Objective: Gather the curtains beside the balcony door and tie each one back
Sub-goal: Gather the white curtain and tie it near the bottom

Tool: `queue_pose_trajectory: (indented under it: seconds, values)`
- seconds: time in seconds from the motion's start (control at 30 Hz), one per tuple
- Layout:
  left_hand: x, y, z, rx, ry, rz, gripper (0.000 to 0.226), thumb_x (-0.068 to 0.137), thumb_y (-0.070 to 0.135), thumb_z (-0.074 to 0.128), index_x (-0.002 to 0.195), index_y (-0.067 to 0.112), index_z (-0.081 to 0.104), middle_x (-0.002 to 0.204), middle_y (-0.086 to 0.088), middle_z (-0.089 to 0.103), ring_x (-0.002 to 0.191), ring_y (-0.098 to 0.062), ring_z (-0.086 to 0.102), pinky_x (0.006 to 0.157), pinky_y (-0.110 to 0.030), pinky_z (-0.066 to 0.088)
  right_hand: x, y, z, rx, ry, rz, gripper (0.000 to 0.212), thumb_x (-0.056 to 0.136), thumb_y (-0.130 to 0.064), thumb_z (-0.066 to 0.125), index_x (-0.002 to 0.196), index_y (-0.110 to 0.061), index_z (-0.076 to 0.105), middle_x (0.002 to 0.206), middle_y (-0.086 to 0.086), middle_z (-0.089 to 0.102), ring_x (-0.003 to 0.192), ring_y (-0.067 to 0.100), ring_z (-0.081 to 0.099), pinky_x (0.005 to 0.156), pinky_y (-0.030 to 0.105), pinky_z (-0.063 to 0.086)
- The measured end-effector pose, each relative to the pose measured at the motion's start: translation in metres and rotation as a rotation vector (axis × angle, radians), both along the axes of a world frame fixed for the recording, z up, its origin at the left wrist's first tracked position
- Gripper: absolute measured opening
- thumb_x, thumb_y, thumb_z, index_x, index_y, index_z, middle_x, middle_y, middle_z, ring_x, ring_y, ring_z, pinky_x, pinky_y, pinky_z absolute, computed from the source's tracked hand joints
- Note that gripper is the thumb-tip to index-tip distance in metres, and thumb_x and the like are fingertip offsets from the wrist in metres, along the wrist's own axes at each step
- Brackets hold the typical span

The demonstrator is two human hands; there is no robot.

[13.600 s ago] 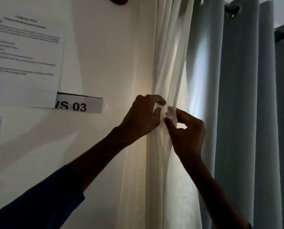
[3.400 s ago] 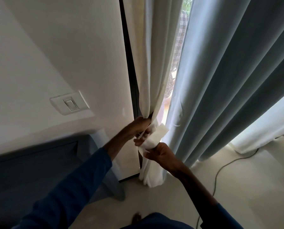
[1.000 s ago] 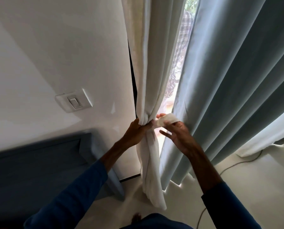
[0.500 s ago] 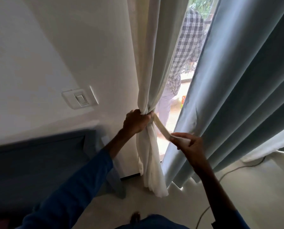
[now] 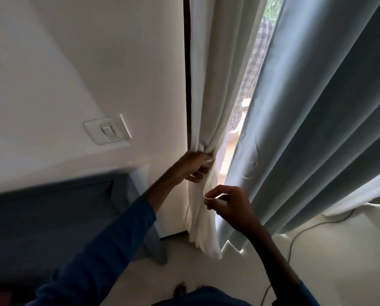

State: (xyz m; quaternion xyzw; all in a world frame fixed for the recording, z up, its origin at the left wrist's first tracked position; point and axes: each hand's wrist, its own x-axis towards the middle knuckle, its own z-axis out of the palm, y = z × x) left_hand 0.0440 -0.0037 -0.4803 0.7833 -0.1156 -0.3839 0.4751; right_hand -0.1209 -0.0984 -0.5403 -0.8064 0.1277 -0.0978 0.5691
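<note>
A white sheer curtain (image 5: pixel 209 89) hangs beside the dark door frame, gathered into a narrow bunch low down. My left hand (image 5: pixel 193 167) is clamped around the bunch at its waist. Just below and to the right, my right hand (image 5: pixel 227 206) pinches the end of a white fabric tie strip (image 5: pixel 213 197) between thumb and fingers. The strip's run toward the bunch is hidden behind my fingers. A heavy grey-blue curtain (image 5: pixel 317 120) hangs loose to the right, its hem on the floor.
A light switch (image 5: pixel 107 132) sits on the white wall at left. A blue-grey sofa (image 5: pixel 52 217) stands below it against the wall. A thin cable (image 5: pixel 299 235) trails over the pale floor at right. Daylight shows through the gap between the curtains.
My right hand has drawn the tie strip down and in toward the bunch, below my left hand. The left hand keeps its grip on the gathered sheer curtain.
</note>
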Motion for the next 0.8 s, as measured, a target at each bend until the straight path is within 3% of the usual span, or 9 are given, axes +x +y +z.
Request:
queue_pose_trajectory:
  seconds: [0.13,0.27,0.37,0.5,0.57,0.67,0.8]
  values:
    - [-0.008,-0.001,-0.005,-0.022,0.009,-0.017,0.045,0.097,0.045,0.057,0.115,0.006,0.066,0.1,-0.014,0.076,0.089,-0.03,0.074,0.073,-0.035,0.061,0.001,0.004,0.001,0.017,-0.004,0.021,0.007,0.084,-0.011,0.081,0.086,-0.015,0.076,0.073,0.001,0.076,0.067,0.016,0.075,0.063,0.025,0.056]
    - [-0.013,-0.001,-0.003,-0.063,0.042,0.024,0.033,0.1,0.028,0.05,0.115,0.003,0.065,0.094,-0.012,0.075,0.08,-0.025,0.073,0.065,-0.029,0.056,0.002,0.009,0.011,0.019,-0.041,0.055,0.007,0.084,-0.01,0.082,0.084,-0.01,0.075,0.075,0.003,0.075,0.066,0.016,0.075,0.06,0.02,0.053]
    - [-0.013,-0.001,-0.004,-0.091,0.082,0.042,0.03,0.096,0.017,0.049,0.112,-0.001,0.068,0.091,-0.013,0.075,0.079,-0.025,0.072,0.069,-0.03,0.056,0.004,0.008,0.028,0.055,-0.049,0.088,0.008,0.085,-0.01,0.081,0.086,-0.006,0.074,0.079,0.008,0.076,0.07,0.02,0.076,0.058,0.024,0.055]
    - [-0.016,0.005,-0.005,-0.207,0.074,0.065,0.009,0.084,0.011,0.058,0.082,0.004,0.063,0.056,0.001,0.064,0.062,-0.02,0.061,0.056,-0.026,0.048,0.017,0.005,0.055,0.023,-0.109,0.117,0.006,0.086,-0.012,0.081,0.085,-0.012,0.075,0.078,0.004,0.077,0.073,0.019,0.077,0.056,0.031,0.059]
    - [-0.018,0.011,-0.006,-0.329,0.124,0.077,0.012,0.077,0.017,0.059,0.074,0.006,0.056,0.051,0.002,0.061,0.058,-0.016,0.059,0.054,-0.027,0.049,0.025,0.001,0.063,-0.057,-0.144,0.084,0.007,0.083,-0.014,0.083,0.084,-0.016,0.077,0.079,0.0,0.077,0.076,0.015,0.077,0.062,0.037,0.062]
    - [-0.017,0.018,-0.01,-0.351,0.187,0.137,0.018,0.096,0.011,0.054,0.079,0.008,0.061,0.062,-0.003,0.067,0.059,-0.018,0.066,0.053,-0.027,0.057,0.035,-0.003,0.069,-0.109,-0.19,-0.007,0.01,0.081,-0.011,0.083,0.084,-0.018,0.077,0.082,-0.003,0.079,0.078,0.011,0.077,0.073,0.041,0.064]
    - [-0.016,0.025,-0.013,-0.372,0.206,0.174,0.014,0.094,0.009,0.058,0.083,0.011,0.066,0.07,-0.007,0.068,0.063,-0.02,0.064,0.059,-0.025,0.058,0.042,-0.004,0.067,-0.211,-0.292,-0.14,0.01,0.081,-0.012,0.083,0.085,-0.018,0.077,0.081,-0.009,0.078,0.073,0.004,0.074,0.07,0.024,0.058]
